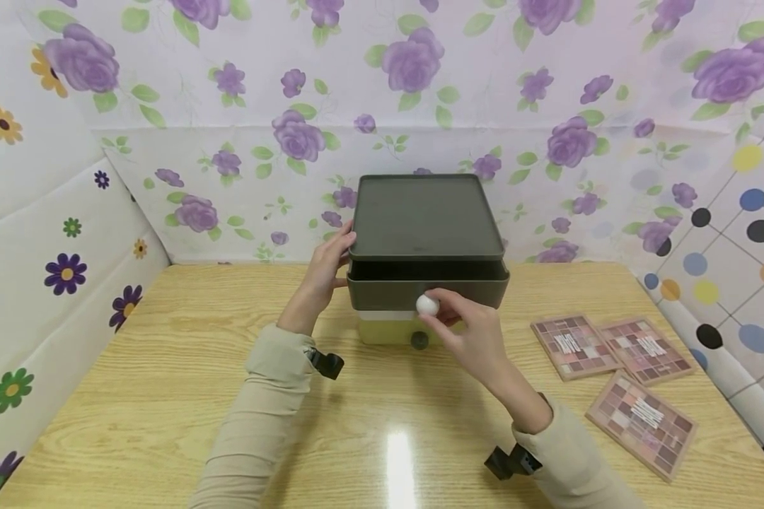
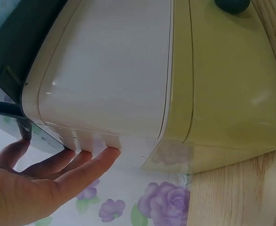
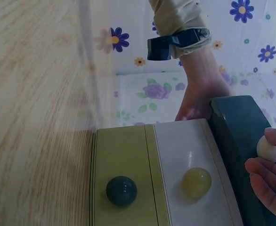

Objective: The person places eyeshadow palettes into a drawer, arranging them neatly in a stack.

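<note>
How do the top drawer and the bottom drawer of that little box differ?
The top drawer is pulled partly out, while the bottom drawer is closed.
The top drawer's front is dark; the bottom drawer's is yellow-green.
The top drawer has a white knob, pinched by the right hand; the bottom drawer's dark knob is untouched.
Both have round knobs.

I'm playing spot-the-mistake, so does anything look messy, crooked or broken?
Nothing looks spilled or broken. The dark top drawer sticks out past the white drawer below, but the right hand is holding its white knob. The three palettes on the right lie at uneven angles, which looks untidy.
</note>
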The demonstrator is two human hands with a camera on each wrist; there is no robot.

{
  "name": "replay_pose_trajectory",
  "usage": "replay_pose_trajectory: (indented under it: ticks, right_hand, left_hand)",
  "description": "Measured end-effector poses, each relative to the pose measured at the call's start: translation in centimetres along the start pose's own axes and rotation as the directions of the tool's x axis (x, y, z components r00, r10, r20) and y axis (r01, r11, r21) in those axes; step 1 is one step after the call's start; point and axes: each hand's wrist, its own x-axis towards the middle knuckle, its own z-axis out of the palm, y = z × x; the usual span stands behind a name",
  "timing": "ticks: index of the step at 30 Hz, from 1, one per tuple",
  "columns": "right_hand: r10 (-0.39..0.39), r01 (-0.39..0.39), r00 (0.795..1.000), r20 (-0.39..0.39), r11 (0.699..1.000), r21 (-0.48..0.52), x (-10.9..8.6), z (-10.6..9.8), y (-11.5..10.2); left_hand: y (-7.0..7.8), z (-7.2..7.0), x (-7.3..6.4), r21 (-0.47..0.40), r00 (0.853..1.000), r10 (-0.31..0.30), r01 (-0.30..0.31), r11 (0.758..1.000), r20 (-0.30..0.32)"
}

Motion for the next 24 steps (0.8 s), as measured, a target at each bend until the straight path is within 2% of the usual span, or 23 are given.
replay_pose_trajectory:
  ticks: [12,24]
  right_hand:
    - [-0.068,0.068,0.997,0.018,0.997,0.021,-1.2,-0.8,-1.5]
    - [-0.058,0.056,0.997,0.053,0.998,0.043,-2.0,-1.6,-2.6]
  left_hand:
    - [-0.1,0.1,0.1,0.013,0.999,-0.015,0.015,1.000,-0.036]
    - [-0.2,0.0,0.4,0.023,0.999,-0.016,0.017,1.000,-0.032]
